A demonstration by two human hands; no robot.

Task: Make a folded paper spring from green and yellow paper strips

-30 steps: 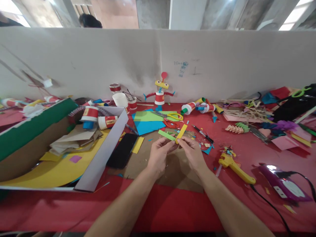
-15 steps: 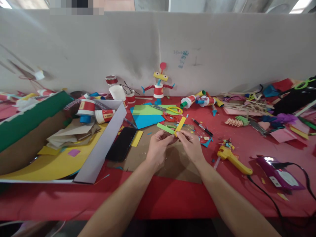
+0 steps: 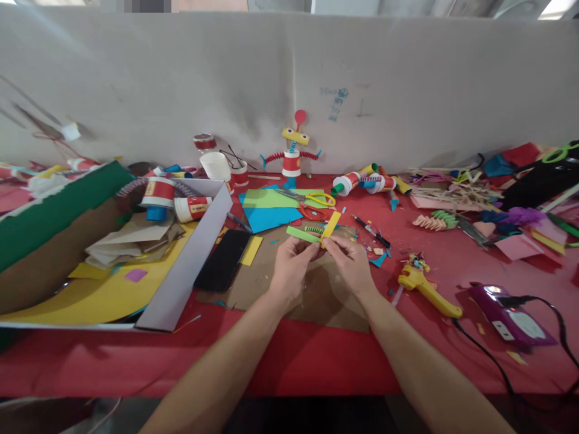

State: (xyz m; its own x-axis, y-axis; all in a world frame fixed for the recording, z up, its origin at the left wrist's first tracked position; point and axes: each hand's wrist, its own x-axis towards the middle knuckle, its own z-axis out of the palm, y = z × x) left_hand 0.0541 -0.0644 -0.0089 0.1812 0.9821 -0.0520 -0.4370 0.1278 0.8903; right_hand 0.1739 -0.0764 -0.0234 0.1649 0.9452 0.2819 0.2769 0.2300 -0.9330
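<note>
Both hands meet over a brown cardboard sheet [image 3: 257, 280]. My left hand [image 3: 292, 265] is closed in a pinch on a green paper strip [image 3: 302, 234]. The fingers of my right hand [image 3: 349, 260] are closed on a yellow paper strip [image 3: 332, 223], which slants up and away. The two strips cross at an angle where the fingertips come together; whether they are joined there is hidden. Just behind the fingertips a small folded green paper spring [image 3: 313, 229] lies on the cardboard, apart from the hands as far as I can see.
A paper-cup figure [image 3: 292, 161] stands against the grey wall. Scissors [image 3: 312, 198] rest on coloured paper [image 3: 269, 217]. Left are a phone [image 3: 222, 260] and a box [image 3: 181, 274]; right, a pen [image 3: 371, 231], a yellow glue gun [image 3: 427, 292] and a purple power strip [image 3: 513, 316] with cables.
The view has tilted slightly, so everything sits a little higher. The green strip lies a touch flatter; both hands keep their hold at the crossing.
</note>
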